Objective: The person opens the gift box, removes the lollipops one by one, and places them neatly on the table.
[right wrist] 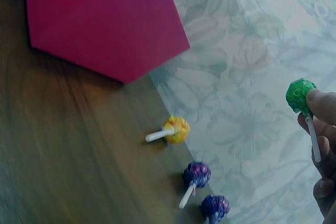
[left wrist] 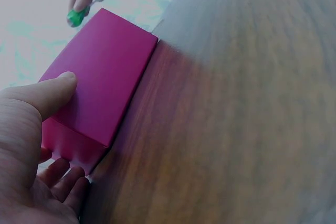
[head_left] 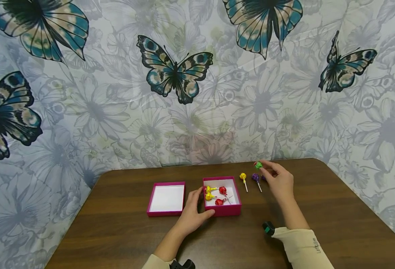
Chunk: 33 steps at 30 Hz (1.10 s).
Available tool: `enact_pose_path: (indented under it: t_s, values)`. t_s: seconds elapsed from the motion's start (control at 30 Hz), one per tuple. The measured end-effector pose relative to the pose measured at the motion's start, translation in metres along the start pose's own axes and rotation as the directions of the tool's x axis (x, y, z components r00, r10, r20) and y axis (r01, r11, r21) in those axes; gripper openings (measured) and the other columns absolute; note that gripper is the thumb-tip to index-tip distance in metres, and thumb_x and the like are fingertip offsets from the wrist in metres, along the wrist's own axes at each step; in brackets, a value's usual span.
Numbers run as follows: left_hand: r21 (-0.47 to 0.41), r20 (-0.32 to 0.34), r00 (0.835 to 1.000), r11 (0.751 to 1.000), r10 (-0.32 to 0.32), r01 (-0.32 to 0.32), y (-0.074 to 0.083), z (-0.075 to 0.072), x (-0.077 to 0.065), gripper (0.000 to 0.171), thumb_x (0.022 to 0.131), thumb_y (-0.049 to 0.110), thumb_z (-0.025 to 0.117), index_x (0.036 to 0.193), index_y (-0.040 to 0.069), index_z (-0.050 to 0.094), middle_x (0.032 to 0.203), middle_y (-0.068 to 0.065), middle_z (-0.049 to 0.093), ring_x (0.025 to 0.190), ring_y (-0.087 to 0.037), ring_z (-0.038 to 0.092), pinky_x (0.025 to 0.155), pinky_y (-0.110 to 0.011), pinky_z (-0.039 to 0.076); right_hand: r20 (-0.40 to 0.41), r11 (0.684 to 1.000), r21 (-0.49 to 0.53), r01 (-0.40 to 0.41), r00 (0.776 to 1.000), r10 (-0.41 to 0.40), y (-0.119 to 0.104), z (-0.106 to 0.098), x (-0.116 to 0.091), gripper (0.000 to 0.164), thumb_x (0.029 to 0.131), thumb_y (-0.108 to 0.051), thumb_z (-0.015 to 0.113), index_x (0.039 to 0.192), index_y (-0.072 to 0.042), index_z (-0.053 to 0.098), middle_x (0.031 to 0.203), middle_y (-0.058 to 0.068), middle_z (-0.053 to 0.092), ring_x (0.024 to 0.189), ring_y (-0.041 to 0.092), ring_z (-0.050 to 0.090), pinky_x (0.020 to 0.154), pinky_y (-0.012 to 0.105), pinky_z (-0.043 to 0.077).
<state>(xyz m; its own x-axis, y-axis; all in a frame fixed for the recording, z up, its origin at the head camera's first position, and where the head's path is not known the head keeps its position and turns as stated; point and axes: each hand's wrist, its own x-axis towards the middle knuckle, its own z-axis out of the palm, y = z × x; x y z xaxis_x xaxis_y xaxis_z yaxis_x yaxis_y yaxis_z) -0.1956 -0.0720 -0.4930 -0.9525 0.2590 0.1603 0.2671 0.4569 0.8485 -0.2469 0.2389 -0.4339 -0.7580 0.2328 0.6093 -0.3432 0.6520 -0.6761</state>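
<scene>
A green-wrapped lollipop is pinched between the thumb and fingers of my right hand, held above the table's back right. My left hand holds the left side of a pink box, its thumb on the front wall and its fingers along the side. Inside the box lie yellow lollipops and red lollipops. To the right of the box, a yellow lollipop and a purple lollipop lie on the wood. Another purple lollipop is partly hidden by my right hand in the head view.
A pink lid with a white inside lies left of the box on the brown wooden table. Behind the table's back edge hangs a butterfly-patterned cloth.
</scene>
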Motion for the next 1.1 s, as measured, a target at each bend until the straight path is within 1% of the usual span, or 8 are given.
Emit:
enact_pose_path:
  t_s: [0.17, 0.4, 0.53, 0.7, 0.8, 0.93, 1.0, 1.1]
  values:
    - [-0.001, 0.001, 1.0, 1.0, -0.003, 0.003, 0.0, 0.0, 0.0, 0.09, 0.084, 0.039, 0.077, 0.155, 0.007, 0.03, 0.148, -0.018, 0.037, 0.138, -0.036, 0.042, 0.115, -0.06, 0.035, -0.037, 0.998, -0.039, -0.059, 0.998, 0.057, 0.011, -0.004, -0.001, 0.022, 0.087, -0.011, 0.077, 0.109, -0.012, 0.077, 0.094, 0.011, 0.077, 0.067, -0.02, 0.048, 0.058, 0.004, 0.04]
    - [0.007, 0.002, 1.0, 1.0, -0.005, 0.005, 0.0, 0.0, -0.001, 0.091, 0.084, 0.039, 0.077, 0.154, 0.006, 0.03, 0.148, -0.019, 0.037, 0.138, -0.037, 0.042, 0.115, -0.06, 0.035, -0.078, 0.99, -0.035, -0.133, 0.988, 0.13, 0.029, -0.006, -0.003, 0.019, 0.089, -0.012, 0.076, 0.108, -0.01, 0.076, 0.093, 0.013, 0.076, 0.063, -0.018, 0.047, 0.055, 0.005, 0.038]
    - [0.007, 0.003, 1.0, 1.0, -0.006, 0.006, 0.0, -0.001, -0.001, 0.091, 0.084, 0.039, 0.077, 0.155, 0.006, 0.03, 0.149, -0.019, 0.037, 0.138, -0.037, 0.042, 0.115, -0.06, 0.035, -0.088, 0.984, -0.057, -0.169, 0.983, 0.164, 0.037, -0.007, -0.003, 0.019, 0.09, -0.014, 0.074, 0.108, -0.009, 0.075, 0.094, 0.013, 0.076, 0.062, -0.023, 0.045, 0.054, 0.006, 0.037]
    - [0.005, 0.009, 1.0, 1.0, -0.016, 0.016, 0.0, 0.0, -0.001, 0.09, 0.085, 0.039, 0.076, 0.155, 0.008, 0.029, 0.15, -0.018, 0.036, 0.139, -0.037, 0.041, 0.115, -0.06, 0.035, -0.088, 0.965, -0.1, -0.241, 0.969, 0.233, 0.046, -0.01, -0.004, 0.02, 0.092, -0.019, 0.072, 0.11, -0.011, 0.075, 0.1, 0.013, 0.076, 0.063, -0.024, 0.042, 0.057, 0.011, 0.036]
    - [-0.001, 0.009, 1.0, 1.0, -0.017, 0.017, 0.0, 0.0, -0.001, 0.09, 0.085, 0.039, 0.077, 0.155, 0.008, 0.029, 0.149, -0.018, 0.036, 0.139, -0.037, 0.042, 0.115, -0.061, 0.035, -0.085, 0.954, -0.095, -0.285, 0.957, 0.277, 0.052, -0.011, -0.005, 0.022, 0.092, -0.021, 0.071, 0.111, -0.011, 0.074, 0.101, 0.012, 0.076, 0.063, -0.022, 0.043, 0.058, 0.011, 0.037]
    - [-0.006, 0.007, 1.0, 1.0, -0.01, 0.01, 0.0, 0.0, -0.001, 0.09, 0.084, 0.037, 0.077, 0.155, 0.008, 0.03, 0.149, -0.018, 0.037, 0.138, -0.036, 0.042, 0.115, -0.06, 0.035, -0.079, 0.928, -0.071, -0.365, 0.93, 0.36, 0.058, -0.013, -0.005, 0.024, 0.093, -0.025, 0.07, 0.113, -0.012, 0.073, 0.098, 0.003, 0.076, 0.062, -0.02, 0.046, 0.056, 0.011, 0.04]
    - [-0.011, 0.006, 1.0, 1.0, -0.009, 0.009, 0.001, 0.0, -0.001, 0.09, 0.084, 0.037, 0.077, 0.155, 0.007, 0.03, 0.149, -0.018, 0.037, 0.138, -0.036, 0.042, 0.116, -0.06, 0.035, -0.073, 0.918, -0.069, -0.391, 0.919, 0.387, 0.06, -0.014, -0.005, 0.026, 0.094, -0.027, 0.069, 0.115, -0.012, 0.072, 0.1, 0.004, 0.075, 0.061, -0.021, 0.046, 0.06, 0.013, 0.041]
    - [-0.013, 0.008, 1.0, 1.0, -0.009, 0.01, 0.001, 0.0, -0.001, 0.09, 0.085, 0.036, 0.077, 0.155, 0.007, 0.03, 0.149, -0.018, 0.037, 0.138, -0.036, 0.042, 0.116, -0.06, 0.035, -0.057, 0.912, -0.103, -0.398, 0.917, 0.394, 0.062, -0.016, -0.007, 0.028, 0.095, -0.029, 0.067, 0.117, -0.011, 0.071, 0.106, 0.009, 0.075, 0.062, -0.022, 0.041, 0.071, 0.022, 0.042]
